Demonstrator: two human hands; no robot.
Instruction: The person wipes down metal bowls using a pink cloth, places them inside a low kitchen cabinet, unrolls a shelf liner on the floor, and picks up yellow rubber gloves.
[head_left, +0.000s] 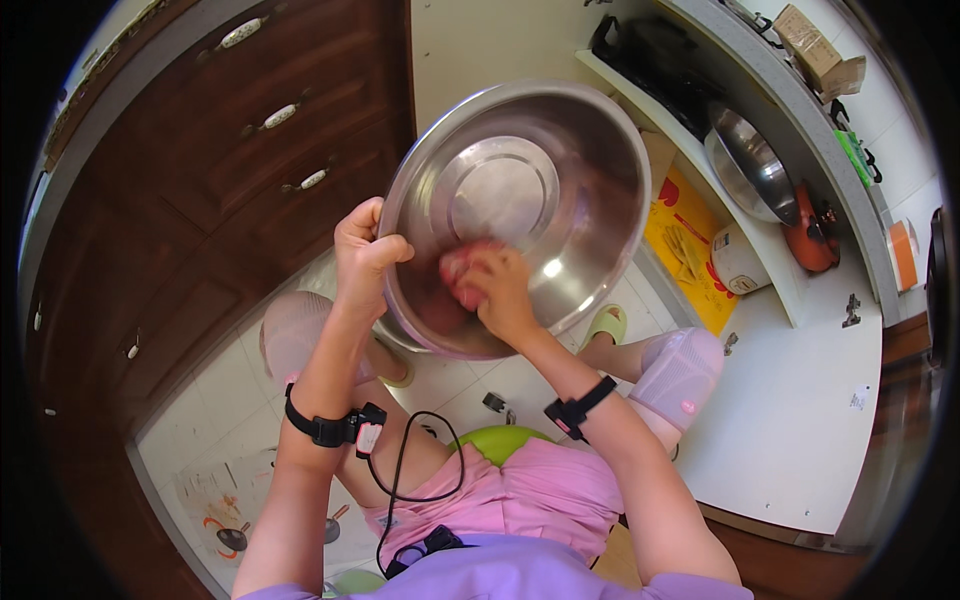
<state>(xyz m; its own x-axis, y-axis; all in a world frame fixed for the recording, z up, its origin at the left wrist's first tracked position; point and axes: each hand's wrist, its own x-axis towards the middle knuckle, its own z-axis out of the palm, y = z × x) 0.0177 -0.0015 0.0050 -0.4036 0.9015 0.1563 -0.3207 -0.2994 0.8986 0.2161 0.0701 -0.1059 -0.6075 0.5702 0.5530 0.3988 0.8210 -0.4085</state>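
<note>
A large stainless steel basin (502, 187) is held up, tilted, with its inside facing me. My left hand (364, 255) grips its rim on the left side, thumb over the edge. Inside the basin my right hand (499, 289) presses a bunched red cloth (466, 271) against the lower inner wall. Hand and cloth are slightly blurred. The cloth is partly covered by my fingers. Under the basin's lower left edge, part of another metal rim (401, 337) shows; most of it is hidden.
To the right is an open cabinet with a white shelf (739, 202), holding a metal bowl (750, 161) and an orange pot (810, 236). Below sit a white appliance (739, 259) and a yellow box (686, 232). Its open door (787, 427) extends near my right knee. Dark wooden drawers (225, 142) stand left.
</note>
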